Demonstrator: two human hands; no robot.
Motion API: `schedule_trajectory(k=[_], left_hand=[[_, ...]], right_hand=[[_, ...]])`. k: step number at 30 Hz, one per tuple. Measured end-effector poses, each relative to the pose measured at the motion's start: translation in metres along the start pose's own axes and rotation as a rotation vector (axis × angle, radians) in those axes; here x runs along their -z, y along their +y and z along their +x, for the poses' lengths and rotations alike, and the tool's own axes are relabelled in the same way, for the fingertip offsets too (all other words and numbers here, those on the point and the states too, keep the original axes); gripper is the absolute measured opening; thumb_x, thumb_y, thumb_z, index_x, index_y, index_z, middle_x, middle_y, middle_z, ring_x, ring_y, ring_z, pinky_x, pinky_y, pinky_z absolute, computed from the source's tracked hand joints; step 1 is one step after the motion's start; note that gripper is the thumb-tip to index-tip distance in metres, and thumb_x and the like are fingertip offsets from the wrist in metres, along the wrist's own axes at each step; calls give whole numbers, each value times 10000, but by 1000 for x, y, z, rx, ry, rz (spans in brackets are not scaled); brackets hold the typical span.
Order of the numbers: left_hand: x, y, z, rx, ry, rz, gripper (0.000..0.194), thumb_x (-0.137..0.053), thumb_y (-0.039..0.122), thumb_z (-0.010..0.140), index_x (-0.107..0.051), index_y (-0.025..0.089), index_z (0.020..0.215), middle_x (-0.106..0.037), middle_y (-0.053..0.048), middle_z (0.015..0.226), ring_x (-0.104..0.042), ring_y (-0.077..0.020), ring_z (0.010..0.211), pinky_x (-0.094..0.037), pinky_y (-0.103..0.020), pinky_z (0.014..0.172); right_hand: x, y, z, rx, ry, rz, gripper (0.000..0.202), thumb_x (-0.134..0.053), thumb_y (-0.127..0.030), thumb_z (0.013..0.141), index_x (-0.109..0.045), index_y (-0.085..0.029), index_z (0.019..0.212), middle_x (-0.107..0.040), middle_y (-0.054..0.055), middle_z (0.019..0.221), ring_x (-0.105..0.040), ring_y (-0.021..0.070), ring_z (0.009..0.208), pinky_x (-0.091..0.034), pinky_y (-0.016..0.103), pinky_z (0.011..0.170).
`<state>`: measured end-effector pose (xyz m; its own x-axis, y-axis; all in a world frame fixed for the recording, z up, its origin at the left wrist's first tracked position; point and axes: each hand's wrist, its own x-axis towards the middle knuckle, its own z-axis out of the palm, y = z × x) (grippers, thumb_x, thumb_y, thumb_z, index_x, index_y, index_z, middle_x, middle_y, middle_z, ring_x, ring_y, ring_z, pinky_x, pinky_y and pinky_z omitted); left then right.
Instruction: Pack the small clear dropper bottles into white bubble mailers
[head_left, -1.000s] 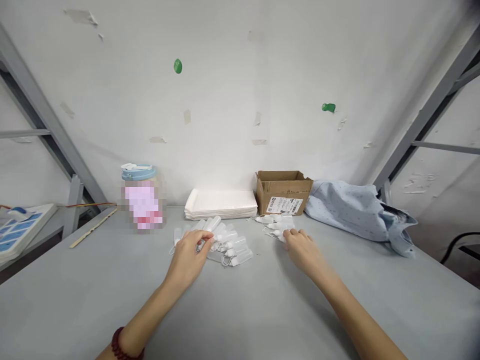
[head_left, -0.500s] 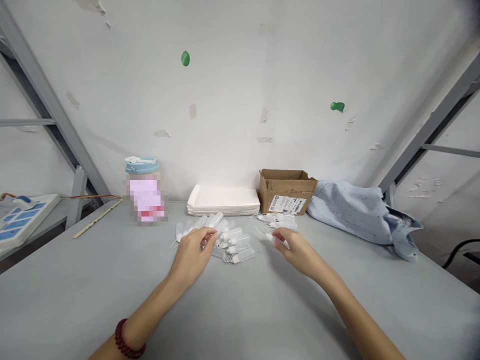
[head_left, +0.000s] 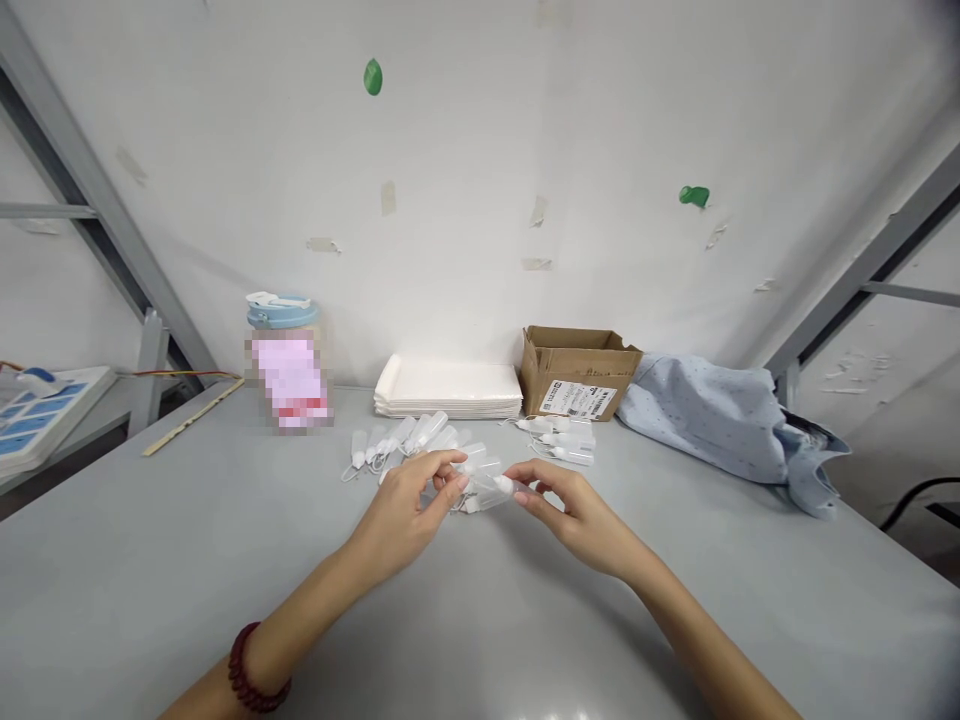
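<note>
My right hand pinches a small clear bottle with a white cap between thumb and fingertips, its cap end pointing left. Close by on the left, my left hand has its thumb and fingers near each other at the bottle's thin string; what lies between them is too small to make out. A pile of similar clear bottles with white strings lies on the grey table behind and between my hands. To the right, in front of the cardboard box, several more bottles lie side by side.
A stack of white padded envelopes lies against the wall, beside an open cardboard box. Light blue cloth rests at the right. On the left are a blue-lidded container, a thin strip and a power strip.
My right hand has moved left from the right-hand row and now holds a bottle near my left hand. Another bottle lies in that row. My left hand has shifted slightly right. The view has tilted down.
</note>
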<state>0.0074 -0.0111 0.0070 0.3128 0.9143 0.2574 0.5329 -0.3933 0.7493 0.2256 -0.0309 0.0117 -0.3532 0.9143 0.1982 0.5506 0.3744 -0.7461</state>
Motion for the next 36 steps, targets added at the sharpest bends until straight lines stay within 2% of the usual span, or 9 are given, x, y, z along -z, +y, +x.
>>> schedule_trajectory(k=[5,10,14,18,23,29,33,36], left_hand=[[0,-1,0,-21,-14,9,257,-435,354,886,-648,219,938,-645,-5,766,-564,-156,729,-412,-243,590],[1,-3,1,-9,11,6,250,-472,368,857,-641,219,965,-667,-18,833,-579,-174,779,-431,-267,647],[0,-1,0,-33,-15,6,257,-428,361,874,-633,212,833,-641,-8,758,-555,-161,721,-396,-250,584],[-1,1,-2,-25,-38,-23,242,-450,380,863,-619,209,841,-627,-9,764,-548,-164,731,-363,-220,508],[0,3,-2,-26,-33,-37,272,-394,352,897,-590,203,783,-626,0,750,-553,-157,726,-366,-223,530],[-4,3,-4,-102,-82,19,261,-387,299,890,-589,195,762,-623,-21,762,-549,-163,723,-358,-224,503],[-3,3,-4,-83,-77,7,207,-439,313,867,-604,200,816,-625,-24,790,-556,-166,757,-355,-210,477],[-1,1,-4,-61,-60,12,209,-445,326,870,-609,204,828,-627,-12,790,-557,-160,760,-363,-209,494]], right_hand=[[-2,-2,-1,38,11,1,211,-455,-273,909,-597,-220,1056,-648,37,975,-572,164,880,-444,261,663],[-1,-1,-1,71,60,5,204,-458,-281,908,-600,-217,1041,-651,41,984,-575,170,896,-463,292,744],[-1,1,-1,85,73,2,208,-460,-287,907,-599,-223,1049,-652,40,990,-577,173,913,-469,301,771],[-2,1,-2,85,71,-5,217,-456,-294,908,-598,-222,1056,-654,47,988,-580,178,906,-477,303,755],[-1,1,-1,96,75,-19,208,-460,-282,906,-597,-224,1051,-647,41,975,-575,173,895,-467,299,759],[-3,-1,-1,76,67,-32,199,-458,-284,907,-600,-225,1034,-642,40,943,-580,168,844,-473,284,707],[-4,-1,-2,86,62,-46,199,-456,-283,909,-601,-224,1031,-636,38,921,-580,163,814,-469,276,685],[-4,0,-1,116,92,-73,199,-450,-272,911,-595,-222,1037,-630,43,934,-577,166,830,-466,289,728]])
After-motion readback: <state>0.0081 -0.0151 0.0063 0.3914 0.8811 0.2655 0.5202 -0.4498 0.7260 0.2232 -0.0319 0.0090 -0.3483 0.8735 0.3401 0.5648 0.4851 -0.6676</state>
